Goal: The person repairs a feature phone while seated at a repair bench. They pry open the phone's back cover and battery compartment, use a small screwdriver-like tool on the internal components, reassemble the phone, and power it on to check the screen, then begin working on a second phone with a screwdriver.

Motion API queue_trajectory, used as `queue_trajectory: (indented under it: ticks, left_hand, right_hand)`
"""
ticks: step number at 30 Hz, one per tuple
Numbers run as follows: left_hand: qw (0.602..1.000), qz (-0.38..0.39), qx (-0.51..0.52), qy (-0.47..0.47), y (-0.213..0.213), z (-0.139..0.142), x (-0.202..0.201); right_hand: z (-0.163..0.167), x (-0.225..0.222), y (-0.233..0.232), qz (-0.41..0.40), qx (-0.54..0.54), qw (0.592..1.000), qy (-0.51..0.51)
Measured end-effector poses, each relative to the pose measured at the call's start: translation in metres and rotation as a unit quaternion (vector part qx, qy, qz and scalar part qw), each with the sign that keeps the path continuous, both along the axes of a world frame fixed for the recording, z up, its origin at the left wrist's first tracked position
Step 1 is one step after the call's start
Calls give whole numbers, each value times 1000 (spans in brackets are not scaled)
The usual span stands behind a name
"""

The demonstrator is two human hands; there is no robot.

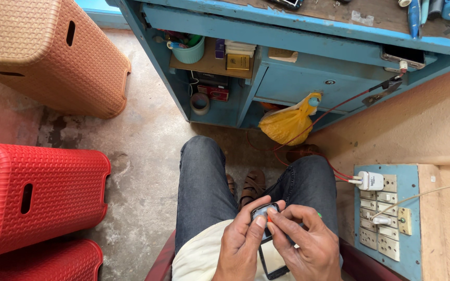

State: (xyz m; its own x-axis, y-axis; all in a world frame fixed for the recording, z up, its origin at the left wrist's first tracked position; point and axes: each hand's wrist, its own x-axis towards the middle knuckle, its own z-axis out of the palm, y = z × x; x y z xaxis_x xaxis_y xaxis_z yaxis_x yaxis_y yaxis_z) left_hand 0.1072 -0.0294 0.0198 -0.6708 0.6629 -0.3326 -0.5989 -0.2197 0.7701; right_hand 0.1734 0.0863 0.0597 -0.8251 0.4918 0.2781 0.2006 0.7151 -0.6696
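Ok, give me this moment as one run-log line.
left hand: holds small black phone over lap | right hand: fingertips at phone's top end | nearby: blue wooden workbench, red plastic stool

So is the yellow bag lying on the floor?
No, the yellow bag hangs from the blue cabinet's knob, above the floor.

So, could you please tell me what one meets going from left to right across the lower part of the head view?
Red stool → left hand → small phone → right hand → blue switch panel.
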Motion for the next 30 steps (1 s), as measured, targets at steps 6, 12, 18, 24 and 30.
queue_trajectory:
  ticks: [6, 12, 18, 24, 30]
  left_hand:
    - [999, -9, -36, 5, 1, 6, -3]
    - [997, -9, -54, 48, 1, 8, -2]
    - [1000, 1, -21, 5, 1, 3, 0]
    - [1000, 9, -1, -8, 2, 1, 0]
    - [999, -6, -39, -19, 2, 6, -2]
  right_hand:
    - [-1, 0, -1, -4, 3, 1000, -3]
    - [-4, 0, -2, -12, 23, 1000, 9]
    - [-8, 3, -2, -14, -13, 1000, 16]
    - [-7, 4, -1, -10, -16, 1000, 19]
    - [-2, 3, -1, -9, 3, 1000, -4]
